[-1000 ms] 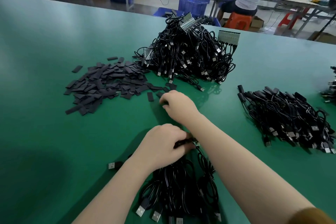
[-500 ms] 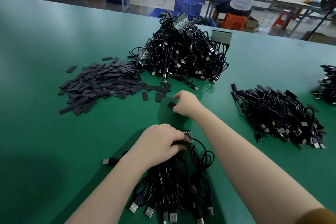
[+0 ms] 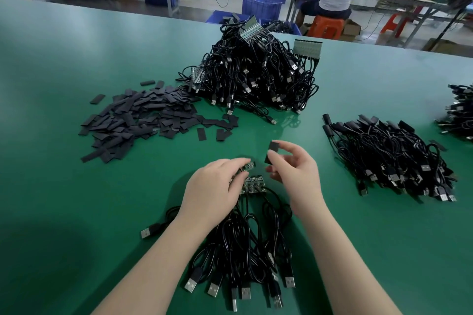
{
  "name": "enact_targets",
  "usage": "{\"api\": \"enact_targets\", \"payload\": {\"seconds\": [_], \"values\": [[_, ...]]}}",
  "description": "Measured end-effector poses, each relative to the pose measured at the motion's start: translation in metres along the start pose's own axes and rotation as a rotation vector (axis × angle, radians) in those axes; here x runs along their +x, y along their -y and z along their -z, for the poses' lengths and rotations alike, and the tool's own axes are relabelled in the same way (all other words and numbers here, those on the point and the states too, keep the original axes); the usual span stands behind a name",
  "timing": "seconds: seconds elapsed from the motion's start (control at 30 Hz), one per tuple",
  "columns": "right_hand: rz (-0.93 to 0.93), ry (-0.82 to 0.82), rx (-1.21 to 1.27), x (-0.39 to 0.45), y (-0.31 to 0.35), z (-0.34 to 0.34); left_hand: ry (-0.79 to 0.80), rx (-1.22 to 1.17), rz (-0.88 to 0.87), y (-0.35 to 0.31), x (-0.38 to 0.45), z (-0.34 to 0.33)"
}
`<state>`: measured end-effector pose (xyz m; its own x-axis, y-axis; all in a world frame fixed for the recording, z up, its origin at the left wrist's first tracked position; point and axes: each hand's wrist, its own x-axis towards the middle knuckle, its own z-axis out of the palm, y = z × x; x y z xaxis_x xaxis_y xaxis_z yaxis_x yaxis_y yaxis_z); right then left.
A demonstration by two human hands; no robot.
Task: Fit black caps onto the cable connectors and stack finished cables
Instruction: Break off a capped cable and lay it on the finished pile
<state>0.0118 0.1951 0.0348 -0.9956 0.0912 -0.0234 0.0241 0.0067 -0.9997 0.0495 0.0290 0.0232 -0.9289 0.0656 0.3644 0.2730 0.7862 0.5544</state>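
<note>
Head view, down over table (image 3: 76, 199)

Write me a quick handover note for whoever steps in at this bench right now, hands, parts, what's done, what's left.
Right hand: pinches one black cap above the table, not yet fitted.
Left hand: holds a small board connector at the end of the cable bundle in front of you; a strip of uncapped board connectors lies just beside it.
Loose caps: pile at far left.
Uncapped cables: big heap at the back centre.
Done: finished cables with caps on, stacked at right.
Left: slide the held cap onto the held connector, cap the rest of the bundle, stack it at right, then start on the heap.
</note>
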Motion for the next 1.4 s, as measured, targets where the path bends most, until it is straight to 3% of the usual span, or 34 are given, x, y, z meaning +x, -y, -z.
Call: {"api": "enact_targets", "payload": {"seconds": [0.23,0.6,0.87,1.4], "values": [[0.103,0.025,0.053,-0.025,-0.003,0.004,-0.099,-0.116,0.042,-0.007,-0.005,0.000],[0.152,0.084,0.049,-0.035,-0.002,-0.003,-0.090,-0.319,0.014,-0.008,-0.004,-0.003],[0.134,0.183,0.084,-0.036,0.004,-0.001,-0.043,-0.269,0.016,-0.003,-0.002,-0.002],[0.202,0.168,0.024,-0.037,0.008,0.006,-0.040,-0.320,0.001,-0.001,-0.003,-0.005]]}}
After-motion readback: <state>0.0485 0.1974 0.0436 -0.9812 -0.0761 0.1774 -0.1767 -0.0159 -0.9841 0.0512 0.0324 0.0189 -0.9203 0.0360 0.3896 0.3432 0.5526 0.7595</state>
